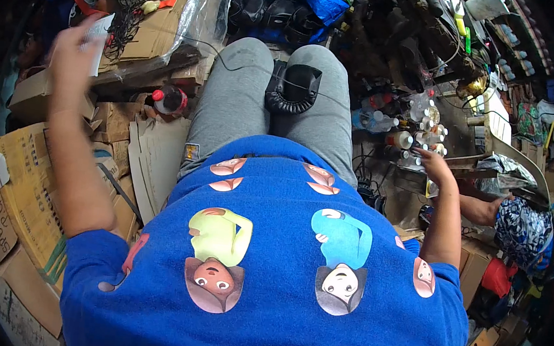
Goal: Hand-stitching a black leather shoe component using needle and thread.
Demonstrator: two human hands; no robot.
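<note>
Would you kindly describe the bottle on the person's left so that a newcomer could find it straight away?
Start at the person's grey-trousered left thigh and look just outside it, among the flattened cardboard boxes. There lies a dark bottle on its side. Its red cap is the one bright spot among all that brown cardboard, below the raised left hand.

Two hands – left (pixel 72 46), right (pixel 437 166); one red-capped bottle (pixel 170 100); one white paper (pixel 96 42).

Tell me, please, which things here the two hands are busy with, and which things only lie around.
In hand:
- white paper slip, held up by left hand
- small white-capped bottles, reached by right hand

Lying about:
- red-capped dark plastic bottle
- black shoe on the lap
- brown cardboard boxes
</note>
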